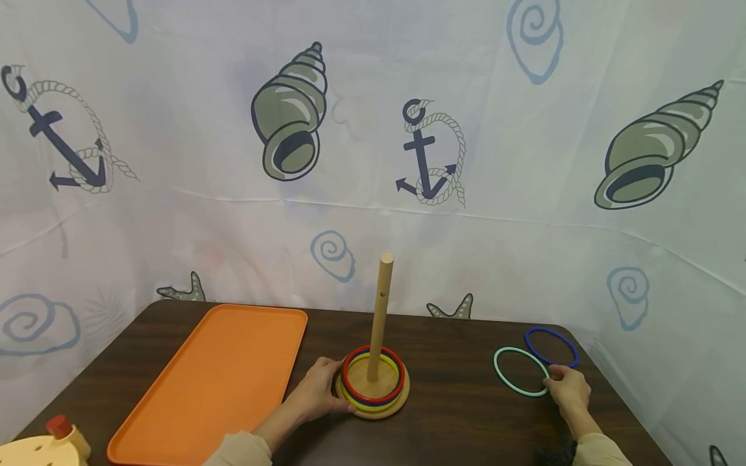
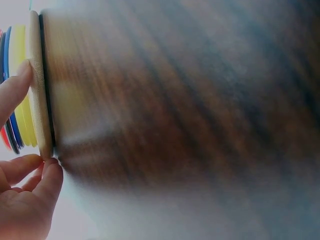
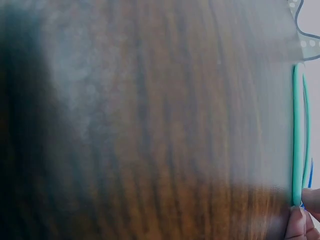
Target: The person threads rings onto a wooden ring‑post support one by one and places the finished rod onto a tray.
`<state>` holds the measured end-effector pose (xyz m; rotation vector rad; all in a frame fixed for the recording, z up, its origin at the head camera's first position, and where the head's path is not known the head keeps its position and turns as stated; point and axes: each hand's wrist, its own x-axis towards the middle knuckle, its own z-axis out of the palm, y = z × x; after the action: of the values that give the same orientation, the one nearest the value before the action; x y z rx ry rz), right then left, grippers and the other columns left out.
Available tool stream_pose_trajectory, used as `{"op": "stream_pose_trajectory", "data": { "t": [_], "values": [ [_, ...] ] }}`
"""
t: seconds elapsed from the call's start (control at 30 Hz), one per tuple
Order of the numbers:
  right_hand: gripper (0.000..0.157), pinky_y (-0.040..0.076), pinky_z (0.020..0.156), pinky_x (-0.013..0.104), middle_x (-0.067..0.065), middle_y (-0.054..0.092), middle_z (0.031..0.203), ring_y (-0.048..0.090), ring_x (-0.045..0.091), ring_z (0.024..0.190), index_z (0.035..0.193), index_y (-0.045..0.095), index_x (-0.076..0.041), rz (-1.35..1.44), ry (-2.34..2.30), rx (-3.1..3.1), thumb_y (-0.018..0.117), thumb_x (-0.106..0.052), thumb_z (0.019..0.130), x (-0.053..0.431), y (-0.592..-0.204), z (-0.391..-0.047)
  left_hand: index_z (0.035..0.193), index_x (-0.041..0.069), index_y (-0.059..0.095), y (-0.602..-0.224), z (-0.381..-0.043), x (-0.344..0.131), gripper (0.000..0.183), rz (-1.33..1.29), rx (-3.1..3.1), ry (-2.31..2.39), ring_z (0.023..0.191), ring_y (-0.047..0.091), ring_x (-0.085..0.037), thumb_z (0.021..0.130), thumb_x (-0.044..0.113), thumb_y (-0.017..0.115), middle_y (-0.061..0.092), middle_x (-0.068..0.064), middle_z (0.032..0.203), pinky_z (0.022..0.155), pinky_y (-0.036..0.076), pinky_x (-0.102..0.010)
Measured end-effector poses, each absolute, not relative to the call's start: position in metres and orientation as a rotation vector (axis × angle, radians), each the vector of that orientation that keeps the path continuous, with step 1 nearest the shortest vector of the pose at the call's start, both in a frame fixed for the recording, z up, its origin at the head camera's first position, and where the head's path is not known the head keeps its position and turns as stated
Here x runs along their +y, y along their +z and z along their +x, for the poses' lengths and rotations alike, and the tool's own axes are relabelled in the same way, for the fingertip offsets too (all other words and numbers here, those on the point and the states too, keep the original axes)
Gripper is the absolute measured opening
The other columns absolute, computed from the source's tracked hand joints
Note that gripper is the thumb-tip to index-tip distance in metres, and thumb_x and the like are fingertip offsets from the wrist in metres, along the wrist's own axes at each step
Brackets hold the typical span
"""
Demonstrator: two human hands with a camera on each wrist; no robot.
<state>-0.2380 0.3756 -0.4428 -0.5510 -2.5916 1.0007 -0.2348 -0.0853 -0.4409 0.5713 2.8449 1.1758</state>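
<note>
A wooden ring-toss stand has a round base [image 1: 404,400] and an upright post [image 1: 382,294]. Red [image 1: 373,401], dark blue and yellow rings are stacked around the post, low on the base. My left hand [image 1: 317,393] grips the left edge of the base, thumb in front; in the left wrist view its fingertips are at the disc's rim [image 2: 40,110]. Far to the right, my right hand [image 1: 568,389] pinches the right side of a mint green ring [image 1: 513,349]. Just behind that ring lies a blue ring [image 1: 544,329], partly behind the hand.
An orange tray [image 1: 227,375] lies on the dark wooden table [image 1: 454,388], left of the stand. At the bottom left corner, a pale board with holes [image 1: 41,451] carries a red-topped peg [image 1: 59,426]. A printed curtain [image 1: 373,162] hangs behind the table.
</note>
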Motion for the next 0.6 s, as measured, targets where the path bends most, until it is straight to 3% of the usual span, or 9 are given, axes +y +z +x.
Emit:
{"op": "stream_pose_trajectory", "data": {
  "t": [0.27,0.5,0.6],
  "values": [
    [0.038,0.039,0.083,0.055,0.030,0.058,0.101,0.048,0.047,0.100,0.113,0.056,0.013,-0.570,0.950,-2.634,0.060,0.000,0.078,0.3767,-0.4411,-0.2407,0.127,-0.010,0.051,-0.4397,-0.2340,-0.0848,0.085,0.575,2.848,1.179,0.104,0.050,-0.034,0.060,0.024,0.089,0.051,-0.017,0.113,0.090,0.043,-0.052],
    [0.041,0.036,0.088,0.058,0.035,0.052,0.118,0.040,0.056,0.110,0.116,0.053,0.014,-0.584,0.940,-2.655,0.056,-0.003,0.079,0.3756,-0.4418,-0.2410,0.126,-0.011,0.051,-0.4401,-0.2344,-0.0844,0.084,0.565,2.846,1.177,0.105,0.050,-0.035,0.060,0.024,0.089,0.051,-0.018,0.114,0.090,0.043,-0.053],
    [0.040,0.036,0.086,0.059,0.034,0.053,0.117,0.041,0.056,0.109,0.115,0.054,0.014,-0.599,0.951,-2.628,0.056,-0.004,0.078,0.3751,-0.4429,-0.2409,0.126,-0.011,0.052,-0.4404,-0.2347,-0.0847,0.084,0.562,2.847,1.174,0.105,0.050,-0.035,0.060,0.024,0.089,0.051,-0.017,0.113,0.090,0.043,-0.053]
  ]
}}
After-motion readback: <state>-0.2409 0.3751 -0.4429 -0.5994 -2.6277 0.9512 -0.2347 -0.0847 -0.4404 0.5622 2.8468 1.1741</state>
